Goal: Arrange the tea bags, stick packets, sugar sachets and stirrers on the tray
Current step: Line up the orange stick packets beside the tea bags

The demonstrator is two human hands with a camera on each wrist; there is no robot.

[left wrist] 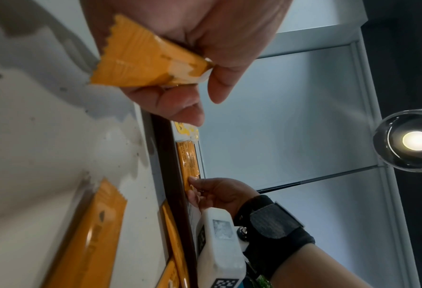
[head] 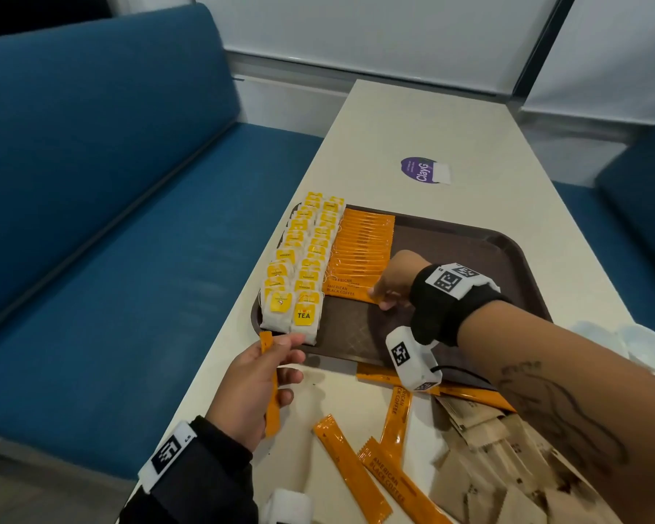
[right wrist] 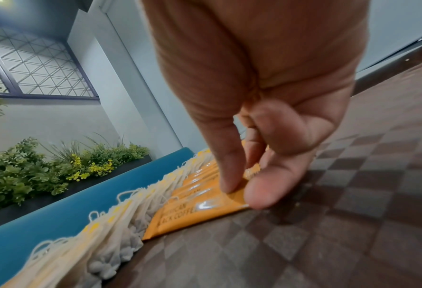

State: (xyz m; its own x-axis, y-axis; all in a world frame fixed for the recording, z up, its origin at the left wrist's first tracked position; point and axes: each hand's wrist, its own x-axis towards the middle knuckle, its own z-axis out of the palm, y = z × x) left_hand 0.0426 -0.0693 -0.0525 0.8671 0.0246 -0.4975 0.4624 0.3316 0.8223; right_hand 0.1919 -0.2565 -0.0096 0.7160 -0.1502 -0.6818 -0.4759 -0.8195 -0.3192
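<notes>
A brown tray (head: 469,236) holds two columns of yellow-tagged tea bags (head: 303,266) along its left side, and beside them a row of orange stick packets (head: 363,243). My right hand (head: 380,298) pinches the right end of the nearest packet (head: 346,291) in that row; in the right wrist view, thumb and finger of the right hand (right wrist: 242,187) close on the packet (right wrist: 187,214), which lies flat against the tea bags (right wrist: 121,224). My left hand (head: 277,357) holds another orange stick packet (head: 271,406) upright just off the tray's front left corner, gripped near its end (left wrist: 140,62).
Loose orange stick packets (head: 350,470) and a heap of brown sugar sachets (head: 500,467) lie on the white table in front of the tray. A purple sticker (head: 418,170) sits farther back. Clear plastic pieces (head: 636,346) lie at the right edge. A blue bench (head: 91,221) runs along the left.
</notes>
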